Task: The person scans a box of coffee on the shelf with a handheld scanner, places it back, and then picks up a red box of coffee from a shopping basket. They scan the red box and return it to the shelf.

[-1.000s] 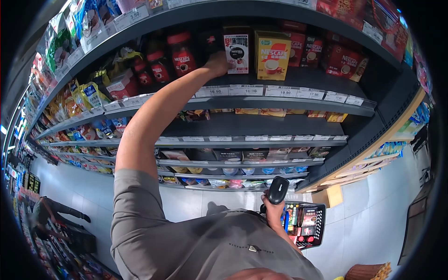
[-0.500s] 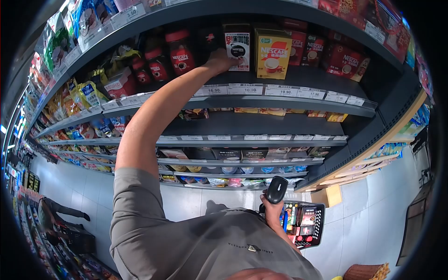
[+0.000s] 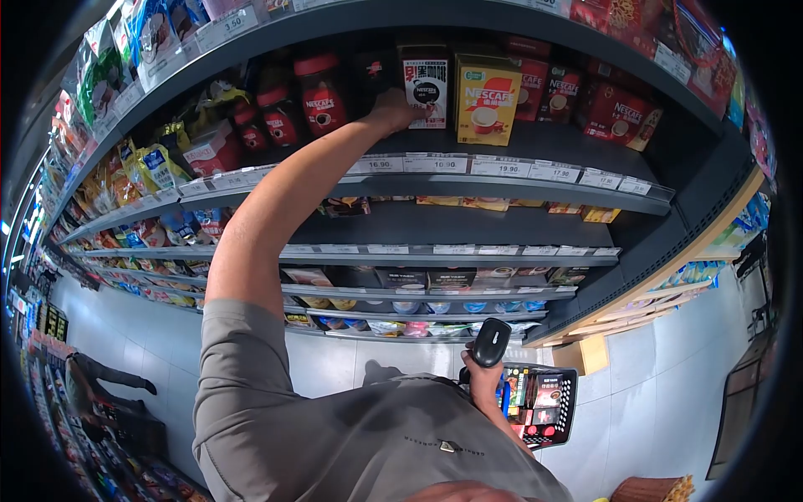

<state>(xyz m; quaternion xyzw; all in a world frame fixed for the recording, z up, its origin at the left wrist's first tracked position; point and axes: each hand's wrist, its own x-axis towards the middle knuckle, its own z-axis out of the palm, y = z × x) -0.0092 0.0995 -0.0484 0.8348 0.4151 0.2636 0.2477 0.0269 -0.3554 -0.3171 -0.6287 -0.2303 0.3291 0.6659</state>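
My left hand [image 3: 391,114] reaches up onto the shelf, closed at the lower left edge of a white and black Nescafé coffee box [image 3: 427,90]. Some of its fingers are hidden. Left of that hand are a dark package [image 3: 374,70] and a red-lidded coffee jar [image 3: 323,102]. A yellow Nescafé box [image 3: 486,102] stands to the right of the white one. Low in front of my body, my right hand [image 3: 483,378] is wrapped round the handle of a black handheld barcode scanner [image 3: 491,342], its rounded head uppermost.
Beside my right arm is a black basket [image 3: 571,406] with boxes and red-lidded items. Price labels line the shelf edge [image 3: 335,191]. More red coffee boxes [image 3: 621,117] stand to the right. A cardboard box [image 3: 593,355] sits on the floor. Another person [image 3: 109,376] is far left.
The view has shifted very slightly. My left hand stays at the white coffee box, and my right hand still holds the barcode scanner.
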